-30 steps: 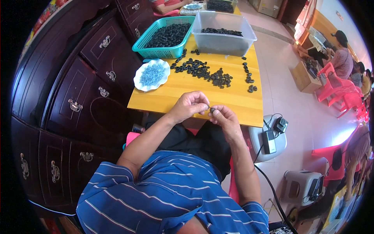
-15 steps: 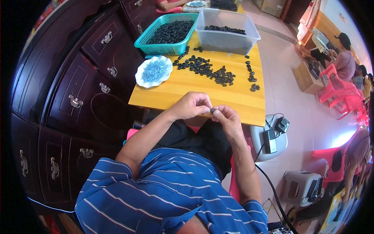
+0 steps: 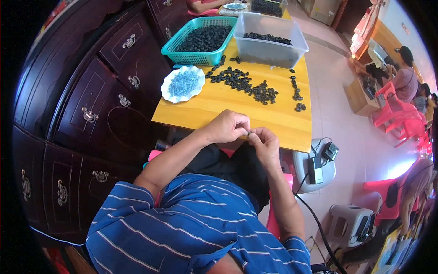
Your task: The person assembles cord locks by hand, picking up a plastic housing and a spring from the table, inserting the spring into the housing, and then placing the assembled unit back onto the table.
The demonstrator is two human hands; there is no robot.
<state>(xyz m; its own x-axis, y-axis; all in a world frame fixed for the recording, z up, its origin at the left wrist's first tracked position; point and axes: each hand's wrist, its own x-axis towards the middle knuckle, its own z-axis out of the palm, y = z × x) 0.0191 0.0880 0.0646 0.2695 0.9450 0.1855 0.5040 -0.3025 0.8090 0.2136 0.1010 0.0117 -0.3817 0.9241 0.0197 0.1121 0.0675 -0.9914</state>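
Note:
At the table's near edge my two hands meet, fingertips almost touching. My left hand (image 3: 229,127) is closed in a pinch at a small black part (image 3: 249,133). Thumb and forefinger of my right hand (image 3: 266,144) grip the same part from the other side; fingers cover most of it. Beyond my hands lies a loose pile of small black ring-like parts (image 3: 237,78), with smaller dark pieces (image 3: 263,93) at its right end. To the left stands a white scalloped plate (image 3: 164,90) heaped with small clear-bluish pieces (image 3: 183,83).
A green basket (image 3: 196,58) and a clear plastic bin (image 3: 269,52), both holding black parts, stand at the yellow table's (image 3: 205,107) far side. Several black parts (image 3: 296,91) line its right edge. Dark drawers (image 3: 86,91) rise at left; a grey stool (image 3: 315,171) carries devices at right.
My fingertips have closed further over the small black part, so less of it shows. The whole view has shifted slightly; the things on the table lie as before.

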